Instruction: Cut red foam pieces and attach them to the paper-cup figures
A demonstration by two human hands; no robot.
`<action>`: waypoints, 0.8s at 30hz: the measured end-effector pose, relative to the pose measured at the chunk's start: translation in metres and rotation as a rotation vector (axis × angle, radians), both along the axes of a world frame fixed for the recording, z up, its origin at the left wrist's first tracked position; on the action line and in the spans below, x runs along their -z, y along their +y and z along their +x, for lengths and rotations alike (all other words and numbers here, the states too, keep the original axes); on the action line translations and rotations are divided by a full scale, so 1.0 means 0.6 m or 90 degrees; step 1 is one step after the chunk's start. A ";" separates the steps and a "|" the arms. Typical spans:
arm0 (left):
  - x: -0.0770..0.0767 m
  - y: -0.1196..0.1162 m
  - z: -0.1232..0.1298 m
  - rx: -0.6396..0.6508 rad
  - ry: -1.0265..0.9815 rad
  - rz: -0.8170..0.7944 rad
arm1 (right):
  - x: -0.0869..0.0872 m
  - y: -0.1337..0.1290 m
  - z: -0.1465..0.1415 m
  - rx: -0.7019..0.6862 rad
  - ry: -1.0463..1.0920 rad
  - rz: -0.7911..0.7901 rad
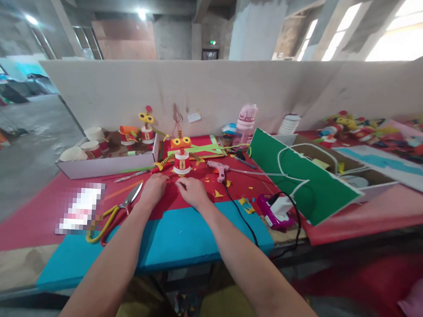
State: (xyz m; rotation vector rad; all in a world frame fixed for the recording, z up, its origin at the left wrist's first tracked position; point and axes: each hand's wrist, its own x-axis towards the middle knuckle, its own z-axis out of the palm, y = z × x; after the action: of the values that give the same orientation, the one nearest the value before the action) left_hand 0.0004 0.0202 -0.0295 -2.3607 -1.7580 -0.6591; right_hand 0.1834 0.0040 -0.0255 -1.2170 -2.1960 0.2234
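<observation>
A paper-cup figure (pixel 182 162) with an orange head, yellow eyes and coiled arms stands upright in the middle of the red table cover. Just in front of its left side is my left hand (pixel 154 188), fingers curled; whether it holds anything is hidden. My right hand (pixel 192 192) lies just in front of the cup with its fingers bent inward, and I cannot make out anything in it. Scissors (pixel 122 208) with yellow and red handles lie beside my left forearm. A pink glue gun (pixel 219 170) rests to the right, beyond my right hand.
On the left, a white box (pixel 114 166) holds cups and another figure (pixel 148 128). A green board (pixel 300 176), a purple power strip (pixel 274 215) with cables and a pink bottle (pixel 245 124) stand on the right. Blue sheet (pixel 181 238) covers the front edge; yellow scraps lie about.
</observation>
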 end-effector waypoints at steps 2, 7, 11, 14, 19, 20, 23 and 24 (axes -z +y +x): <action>-0.009 -0.005 0.004 -0.009 -0.058 0.014 | 0.001 0.004 0.003 0.025 -0.004 -0.004; -0.033 -0.035 0.019 0.029 -0.230 -0.075 | 0.003 0.014 0.009 0.083 0.006 -0.021; -0.037 -0.059 0.026 0.094 -0.388 -0.195 | 0.006 0.021 0.013 0.112 0.034 -0.029; -0.041 -0.074 0.028 0.108 -0.481 -0.239 | 0.010 0.024 0.015 0.115 0.043 -0.034; -0.063 -0.149 0.047 0.193 -0.463 -0.374 | 0.013 0.025 0.020 0.117 0.042 -0.051; -0.067 -0.171 0.053 0.226 -0.438 -0.411 | 0.013 0.024 0.020 0.116 0.043 -0.053; -0.076 -0.226 0.065 0.313 -0.372 -0.546 | 0.015 0.025 0.020 0.097 0.043 -0.052; -0.077 -0.235 0.066 0.330 -0.359 -0.578 | 0.016 0.025 0.018 0.077 0.042 -0.048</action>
State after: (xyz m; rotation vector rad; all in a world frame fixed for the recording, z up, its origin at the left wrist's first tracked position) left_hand 0.0403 -0.1209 0.0169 -3.6243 -1.9166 -0.7380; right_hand 0.1944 0.0191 -0.0354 -1.3600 -2.0656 0.2945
